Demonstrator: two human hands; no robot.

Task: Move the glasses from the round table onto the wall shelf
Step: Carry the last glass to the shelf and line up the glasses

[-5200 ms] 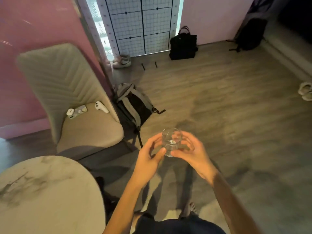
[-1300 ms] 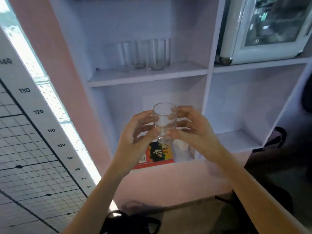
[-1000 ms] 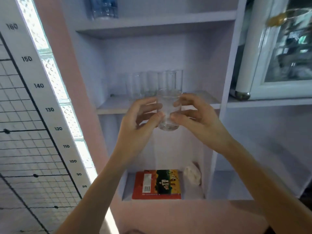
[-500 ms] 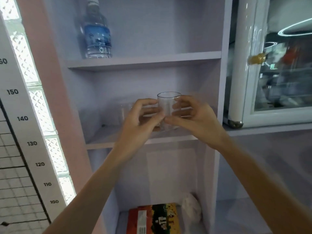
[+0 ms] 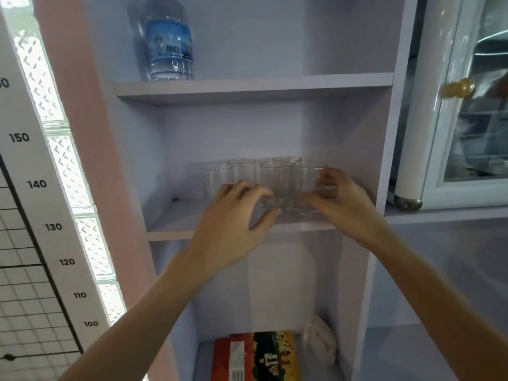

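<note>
Several clear glasses stand together on the middle board of the pale wall shelf [image 5: 170, 232]. The rightmost front glass [image 5: 309, 178] rests on that board with my right hand [image 5: 341, 204] around it, thumb at its lower left and fingers on its right side. My left hand [image 5: 233, 229] hovers just left of it, fingers spread in front of the base of the neighbouring glass [image 5: 275, 180]. Whether the left hand touches any glass is unclear. Other glasses [image 5: 217, 178] stand further left and behind.
A water bottle [image 5: 167, 39] stands on the board above. A colourful box [image 5: 255, 356] and a white bundle [image 5: 320, 345] lie in the compartment below. A glass-door cabinet [image 5: 450, 111] with a brass knob sits to the right. A height chart [image 5: 41, 204] hangs at the left.
Both hands have carried the glass forward and down onto the middle board beside the others. The left hand has come off it. The view has moved closer to the shelf.
</note>
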